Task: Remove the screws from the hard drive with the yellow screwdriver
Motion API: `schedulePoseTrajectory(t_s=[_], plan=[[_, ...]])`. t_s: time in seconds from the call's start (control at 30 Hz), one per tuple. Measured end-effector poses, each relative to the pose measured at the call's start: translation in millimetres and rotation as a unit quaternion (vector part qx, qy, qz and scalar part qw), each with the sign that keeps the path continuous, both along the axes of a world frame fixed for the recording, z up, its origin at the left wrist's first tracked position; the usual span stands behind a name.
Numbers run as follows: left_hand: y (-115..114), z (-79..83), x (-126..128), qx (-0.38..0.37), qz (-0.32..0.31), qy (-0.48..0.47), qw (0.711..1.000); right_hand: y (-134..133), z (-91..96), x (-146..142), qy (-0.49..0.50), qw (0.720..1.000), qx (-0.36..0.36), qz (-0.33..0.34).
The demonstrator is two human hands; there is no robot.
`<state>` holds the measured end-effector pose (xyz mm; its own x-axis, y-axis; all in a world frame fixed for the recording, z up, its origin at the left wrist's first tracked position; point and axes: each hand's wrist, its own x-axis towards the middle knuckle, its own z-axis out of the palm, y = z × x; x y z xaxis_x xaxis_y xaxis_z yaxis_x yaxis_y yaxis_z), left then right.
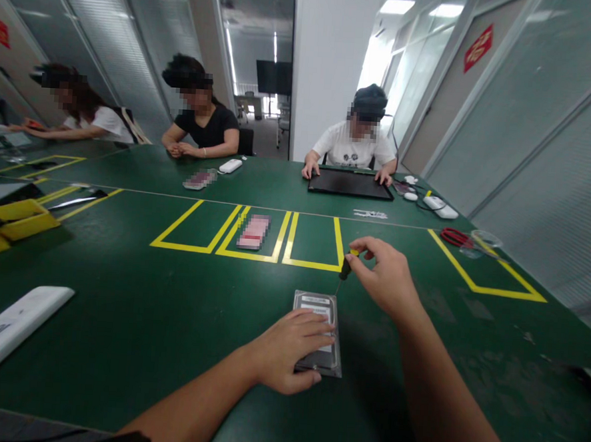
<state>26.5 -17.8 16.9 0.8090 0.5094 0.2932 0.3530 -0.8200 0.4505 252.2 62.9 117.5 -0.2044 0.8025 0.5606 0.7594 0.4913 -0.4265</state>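
- My left hand [285, 350] lay palm down with the fingers spread over the hard drive [324, 361], pressing on it rather than clasping it.
- The drive sat flat on the green table [169, 320] in front of me, its far edge and right edge showing past my fingers, my thumb by its near edge.
- My right hand [385, 273] pinched the screwdriver [345, 269] by its yellow-ended handle, the shaft slanting down to the drive's far right corner; I could not tell whether the tip touched a screw.
- Just beyond that corner ran the near side of a yellow tape outline [313, 265], and my right fingertips hung close to its right corner.
- The outline next to it, on the left, framed a pink phone [253, 233].
- To my left, a wide stretch of green surface separated my forearm from a white, rounded-edged device [23, 328].
- To my right, open tabletop reached out to another tape outline [508, 294], with a coil of red cable [455, 237] at its far end.
- Well across the table, a co-worker held a black panel [350, 183] by its sides.
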Motion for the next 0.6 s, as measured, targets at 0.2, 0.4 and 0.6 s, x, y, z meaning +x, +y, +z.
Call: schedulePoseTrajectory(t_s=[0.2,0.4,0.6], plan=[[0.4,-0.1,0.0,0.002,0.0,0.001,1.0,-1.5,1.8,-1.3,-0.007,1.0,0.011,0.013],[0.3,-2.0,-1.1,-0.003,0.0,0.003,1.0,0.2,-0.5,0.1,-0.01,1.0,0.019,0.008],[0.2,-1.3,-0.6,-0.005,0.0,0.003,1.0,0.5,-2.8,0.0,-0.009,1.0,0.021,-0.003]])
